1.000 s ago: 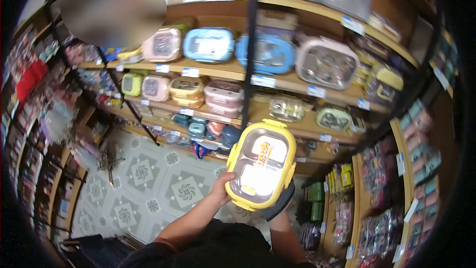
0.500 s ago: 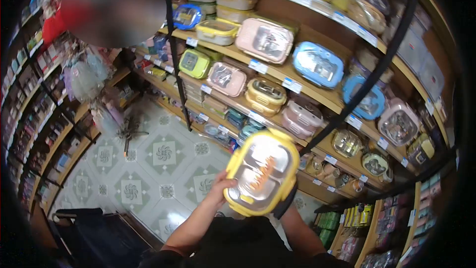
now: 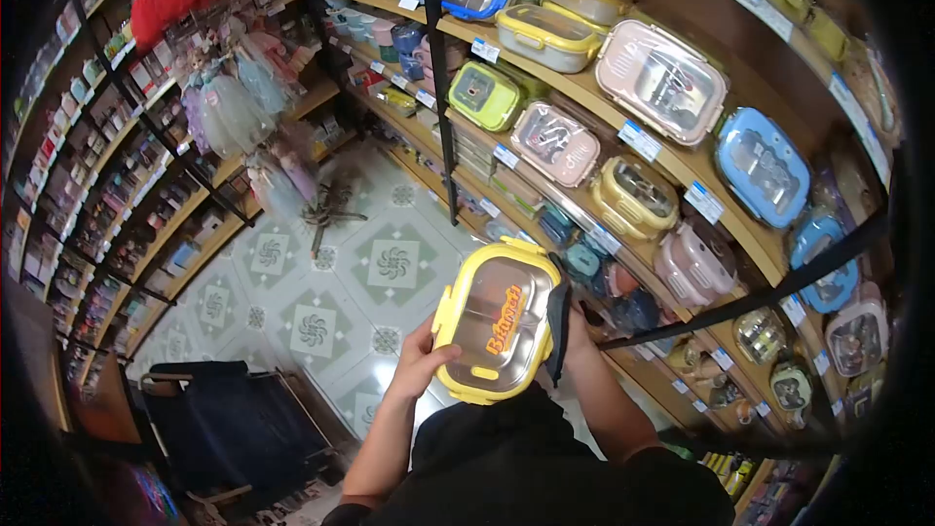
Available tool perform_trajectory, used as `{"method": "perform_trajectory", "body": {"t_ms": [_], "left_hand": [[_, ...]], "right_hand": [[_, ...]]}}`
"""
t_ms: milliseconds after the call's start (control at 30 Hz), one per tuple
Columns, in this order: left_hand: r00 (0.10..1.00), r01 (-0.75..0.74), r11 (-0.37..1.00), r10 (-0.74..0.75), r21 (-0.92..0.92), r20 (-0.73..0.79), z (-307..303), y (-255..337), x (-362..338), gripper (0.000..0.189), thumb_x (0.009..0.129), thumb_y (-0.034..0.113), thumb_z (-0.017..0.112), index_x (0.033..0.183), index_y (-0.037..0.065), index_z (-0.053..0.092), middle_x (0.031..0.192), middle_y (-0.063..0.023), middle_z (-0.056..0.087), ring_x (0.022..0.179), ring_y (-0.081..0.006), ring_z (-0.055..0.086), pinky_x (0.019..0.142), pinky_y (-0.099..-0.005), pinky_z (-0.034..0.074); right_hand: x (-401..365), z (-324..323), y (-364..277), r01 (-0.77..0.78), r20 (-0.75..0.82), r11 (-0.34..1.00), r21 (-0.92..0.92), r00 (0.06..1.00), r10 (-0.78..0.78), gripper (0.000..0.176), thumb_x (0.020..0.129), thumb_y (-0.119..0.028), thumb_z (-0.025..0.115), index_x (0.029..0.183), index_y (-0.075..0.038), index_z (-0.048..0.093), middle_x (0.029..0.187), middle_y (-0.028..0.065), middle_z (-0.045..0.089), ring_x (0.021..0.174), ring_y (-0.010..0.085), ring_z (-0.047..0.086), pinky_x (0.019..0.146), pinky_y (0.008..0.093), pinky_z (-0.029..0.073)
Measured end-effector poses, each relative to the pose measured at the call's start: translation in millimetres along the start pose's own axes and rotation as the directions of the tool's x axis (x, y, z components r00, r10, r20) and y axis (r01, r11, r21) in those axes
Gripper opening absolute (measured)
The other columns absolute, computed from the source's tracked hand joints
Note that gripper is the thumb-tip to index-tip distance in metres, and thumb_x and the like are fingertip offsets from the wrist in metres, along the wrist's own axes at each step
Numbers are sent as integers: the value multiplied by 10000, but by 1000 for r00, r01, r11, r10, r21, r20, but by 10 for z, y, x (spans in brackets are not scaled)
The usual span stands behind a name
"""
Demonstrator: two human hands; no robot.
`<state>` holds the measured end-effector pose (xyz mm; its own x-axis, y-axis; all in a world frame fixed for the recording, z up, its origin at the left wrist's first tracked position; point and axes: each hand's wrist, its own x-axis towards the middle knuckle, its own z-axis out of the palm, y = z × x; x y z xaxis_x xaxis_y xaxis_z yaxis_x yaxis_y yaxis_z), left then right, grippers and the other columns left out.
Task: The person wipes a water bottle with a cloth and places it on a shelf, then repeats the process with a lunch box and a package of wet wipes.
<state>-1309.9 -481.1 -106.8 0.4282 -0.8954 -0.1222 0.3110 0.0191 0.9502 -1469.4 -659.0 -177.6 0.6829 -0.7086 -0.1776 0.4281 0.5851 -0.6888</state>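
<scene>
A yellow-rimmed lunch box (image 3: 502, 321) with a clear lid and orange lettering is held up in front of my body. Divided metal compartments show through the lid. My left hand (image 3: 421, 362) grips its left edge, thumb over the rim. On the opposite side, my right hand (image 3: 577, 339) is closed around a dark cloth (image 3: 558, 319) pressed to the box's right side. Most of the right fingers are hidden behind the cloth and box.
Shelves on the right carry many lunch boxes, including a pink one (image 3: 662, 81) and a blue one (image 3: 763, 168). Doll dresses (image 3: 229, 112) hang at the left. A dark folding chair (image 3: 234, 433) stands at lower left on the tiled floor (image 3: 390, 263).
My view has swung left, so the shelves sit farther right and more of the chair shows. Glare on the lid has lessened. Both hands stay on the box and cloth.
</scene>
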Motion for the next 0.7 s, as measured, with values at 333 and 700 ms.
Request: {"method": "perform_trajectory", "body": {"t_ms": [333,700], "left_hand": [[978,16,985,-51,-173,-203,-44,356,1394,544,647,139,597,1134,-35,429,994,-97,542,905,-174,517,809,-260,390],[972,-63,980,17,-188,-234,214,248,2238,814,651,146,696,1291,81,197,1190,-79,388,1112,-210,379,939,-340,308]], "right_hand": [[883,256,92,-135,-93,990,36,986,137,552,851,-295,469,1286,-111,183,1178,85,385,1015,152,429,832,290,395],[1728,179,-137,104,11,964,243,994,-110,635,811,-219,524,1307,-106,143,1296,74,264,1162,209,309,952,352,288]]}}
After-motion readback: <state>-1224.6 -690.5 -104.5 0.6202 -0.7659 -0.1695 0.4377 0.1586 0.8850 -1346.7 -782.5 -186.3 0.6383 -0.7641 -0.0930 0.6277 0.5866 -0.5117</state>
